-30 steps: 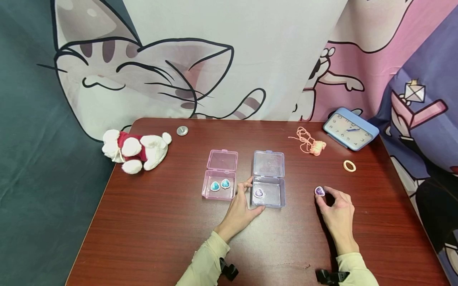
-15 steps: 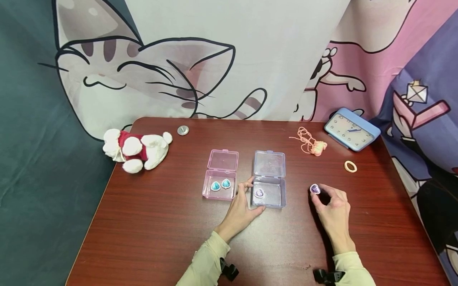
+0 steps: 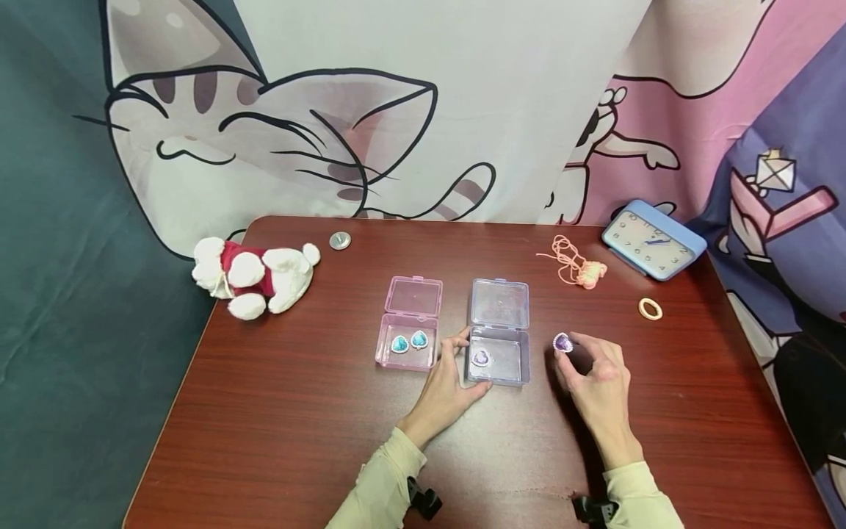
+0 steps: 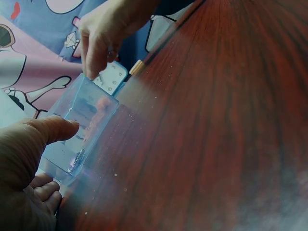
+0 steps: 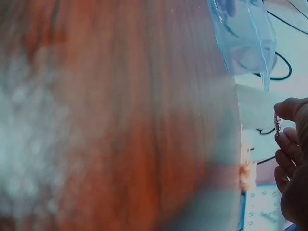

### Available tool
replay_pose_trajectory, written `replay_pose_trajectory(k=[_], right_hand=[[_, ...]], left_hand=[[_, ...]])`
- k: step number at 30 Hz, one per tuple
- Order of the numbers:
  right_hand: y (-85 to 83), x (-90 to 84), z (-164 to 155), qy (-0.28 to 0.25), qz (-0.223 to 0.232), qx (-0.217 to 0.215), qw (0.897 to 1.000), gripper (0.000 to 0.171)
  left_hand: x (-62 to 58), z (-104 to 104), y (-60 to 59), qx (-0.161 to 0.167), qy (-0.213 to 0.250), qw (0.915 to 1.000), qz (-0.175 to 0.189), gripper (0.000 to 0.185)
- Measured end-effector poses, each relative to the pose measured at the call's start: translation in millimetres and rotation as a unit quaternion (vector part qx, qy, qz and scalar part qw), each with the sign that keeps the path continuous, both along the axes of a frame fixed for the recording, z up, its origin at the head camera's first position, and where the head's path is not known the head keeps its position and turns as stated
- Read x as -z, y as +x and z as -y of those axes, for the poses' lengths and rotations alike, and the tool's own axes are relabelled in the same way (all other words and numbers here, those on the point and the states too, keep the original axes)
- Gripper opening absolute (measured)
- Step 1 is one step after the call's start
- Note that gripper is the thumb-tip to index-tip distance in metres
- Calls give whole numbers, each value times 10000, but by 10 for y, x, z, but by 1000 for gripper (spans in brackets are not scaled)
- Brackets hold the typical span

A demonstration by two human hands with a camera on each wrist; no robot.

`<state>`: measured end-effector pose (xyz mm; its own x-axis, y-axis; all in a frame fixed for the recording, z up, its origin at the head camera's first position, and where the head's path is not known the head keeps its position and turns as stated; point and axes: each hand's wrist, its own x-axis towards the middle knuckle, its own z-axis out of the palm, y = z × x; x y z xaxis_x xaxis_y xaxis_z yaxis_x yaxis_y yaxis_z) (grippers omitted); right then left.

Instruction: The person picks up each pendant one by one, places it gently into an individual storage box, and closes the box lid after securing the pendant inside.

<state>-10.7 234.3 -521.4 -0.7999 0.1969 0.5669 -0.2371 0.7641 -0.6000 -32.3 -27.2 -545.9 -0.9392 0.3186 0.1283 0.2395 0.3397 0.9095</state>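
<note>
Dark wood table (image 3: 277, 411) carries two open lidded cases side by side, pink box (image 3: 406, 351) with two teal heart gems to the left and blue box (image 3: 497, 358) with one purple gem (image 3: 480, 358) inside; left hand (image 3: 444, 386) rests at the blue box's left wall, fingers nearly straight and gripping nothing. Right hand (image 3: 593, 378) pinches a second purple heart gem (image 3: 562, 342) between thumb and fingertips, lifted off the table just right of the blue box. So that box lies directly left of the pinch, nearer to this hand than the pink one.
</note>
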Motion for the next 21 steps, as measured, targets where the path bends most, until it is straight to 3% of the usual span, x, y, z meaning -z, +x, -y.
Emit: replay_pose_trajectory(k=[21], right_hand=[[-4, -137, 311, 33, -110, -533, 9985, 37]], left_hand=[[18, 3, -8, 26, 84, 10000, -7, 71]])
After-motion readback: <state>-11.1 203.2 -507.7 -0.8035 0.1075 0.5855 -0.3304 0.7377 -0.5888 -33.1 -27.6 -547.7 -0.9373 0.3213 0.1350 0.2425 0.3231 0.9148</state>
